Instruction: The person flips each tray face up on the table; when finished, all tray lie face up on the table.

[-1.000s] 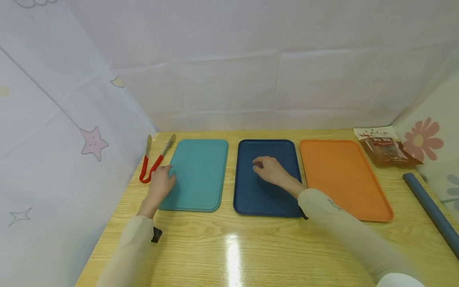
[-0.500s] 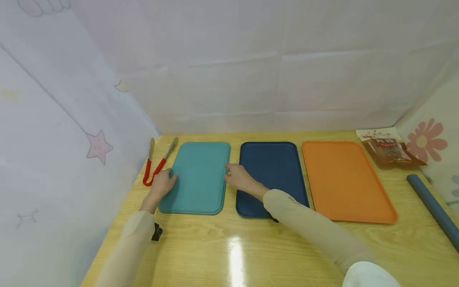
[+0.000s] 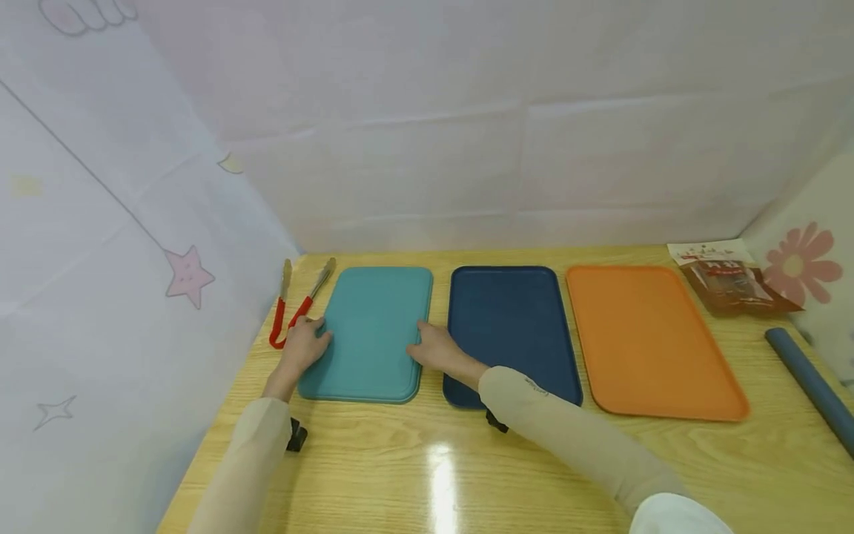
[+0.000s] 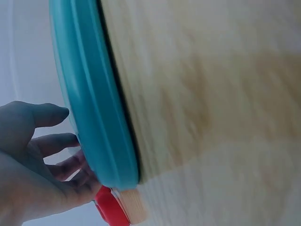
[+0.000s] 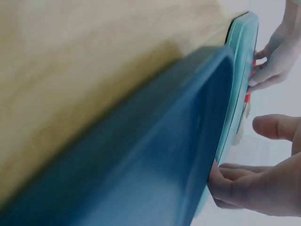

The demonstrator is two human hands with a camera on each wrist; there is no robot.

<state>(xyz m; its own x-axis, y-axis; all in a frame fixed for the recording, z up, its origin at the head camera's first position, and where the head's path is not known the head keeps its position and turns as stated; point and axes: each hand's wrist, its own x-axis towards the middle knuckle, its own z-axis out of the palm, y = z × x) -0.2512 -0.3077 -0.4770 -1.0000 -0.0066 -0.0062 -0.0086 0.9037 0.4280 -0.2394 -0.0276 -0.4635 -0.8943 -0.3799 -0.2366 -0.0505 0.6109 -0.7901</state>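
A teal tray (image 3: 373, 330) lies flat on the wooden table, left of a navy blue tray (image 3: 512, 319). My left hand (image 3: 303, 345) is at the teal tray's left edge; in the left wrist view its fingers (image 4: 59, 142) reach the rim, while the thumb stands apart above. On the opposite side, my right hand (image 3: 437, 348) is at the teal tray's right edge, over the gap beside the navy tray. The right wrist view shows its thumb (image 5: 273, 127) spread away from the fingers, whose tips are partly hidden by the navy tray's rim.
Red-handled tongs (image 3: 279, 322) lie spread just beyond my left hand. An orange tray (image 3: 657, 341) is right of the navy one. Further right are a brown food packet (image 3: 734, 285) and a grey-blue roll (image 3: 810, 386). Fabric walls (image 3: 414, 178) enclose the table's back and sides.
My right hand has moved left from over the navy tray to the teal tray's right edge. The left hand has stayed near the left edge. The trays look unmoved.
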